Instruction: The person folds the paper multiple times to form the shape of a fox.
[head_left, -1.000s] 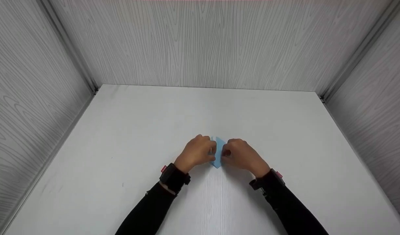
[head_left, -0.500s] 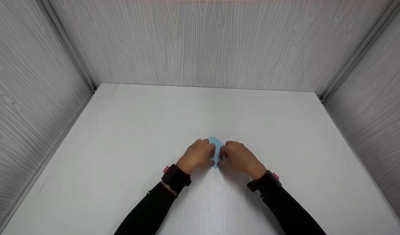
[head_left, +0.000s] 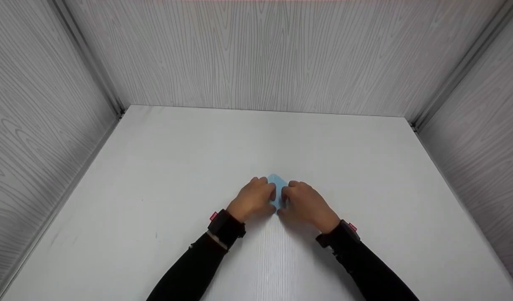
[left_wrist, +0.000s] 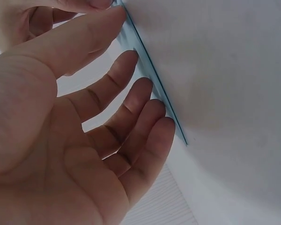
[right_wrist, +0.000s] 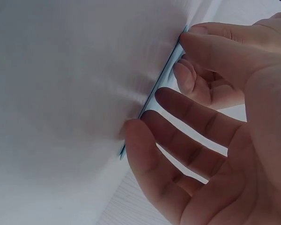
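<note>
A small folded piece of light-blue paper [head_left: 278, 182] lies on the white table between my two hands, partly covered by them. My left hand [head_left: 253, 200] is at its left side, and my right hand [head_left: 305, 205] at its right side. Seen from the left wrist, the gently bent fingers are spread along the paper [left_wrist: 148, 65], their tips touching its face. In the right wrist view, my fingertips likewise rest along the paper [right_wrist: 166, 74]. Both thumbs meet at its near corner. No pinch round the paper shows.
The white tabletop [head_left: 189, 150] extends around both hands. Pale wood-grain panels stand behind it [head_left: 256, 58] and along the left [head_left: 34, 113] and right [head_left: 478, 113] sides. Black straps with small devices [head_left: 226, 228] sit on the wrists.
The paper's upper part, split by a pale gap before, now looks like one flat face. Both hands have moved slightly nearer the viewer, and the right hand has come inward, bringing the thumbs together.
</note>
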Motion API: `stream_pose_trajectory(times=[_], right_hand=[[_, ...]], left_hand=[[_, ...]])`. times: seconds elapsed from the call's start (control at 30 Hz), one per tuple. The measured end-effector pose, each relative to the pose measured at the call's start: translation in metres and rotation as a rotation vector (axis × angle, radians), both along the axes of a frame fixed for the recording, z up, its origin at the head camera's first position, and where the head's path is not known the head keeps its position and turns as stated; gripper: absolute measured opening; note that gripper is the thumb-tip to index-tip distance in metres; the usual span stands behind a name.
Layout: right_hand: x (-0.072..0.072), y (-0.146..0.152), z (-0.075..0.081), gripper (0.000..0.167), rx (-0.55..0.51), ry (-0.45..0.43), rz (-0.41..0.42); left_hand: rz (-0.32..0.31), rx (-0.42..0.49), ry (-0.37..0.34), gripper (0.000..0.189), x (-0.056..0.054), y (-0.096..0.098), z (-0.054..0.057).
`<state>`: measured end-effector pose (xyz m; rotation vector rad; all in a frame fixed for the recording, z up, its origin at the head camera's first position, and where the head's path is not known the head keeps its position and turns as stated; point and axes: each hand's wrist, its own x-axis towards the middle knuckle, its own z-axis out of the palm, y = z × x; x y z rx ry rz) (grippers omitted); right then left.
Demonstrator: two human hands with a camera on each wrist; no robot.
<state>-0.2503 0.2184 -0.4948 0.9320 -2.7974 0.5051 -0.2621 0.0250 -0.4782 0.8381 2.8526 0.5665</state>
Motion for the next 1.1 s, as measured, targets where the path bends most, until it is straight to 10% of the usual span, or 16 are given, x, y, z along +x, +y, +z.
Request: stream_pose_trajectory(times=[1.1], right_hand=[[-0.0085, 0.0069, -0.0024, 0.012, -0.051, -0.106, -0.053]], left_hand=[[0.034, -0.022, -0.031, 0.034, 0.0006, 0.0034, -0.0049]])
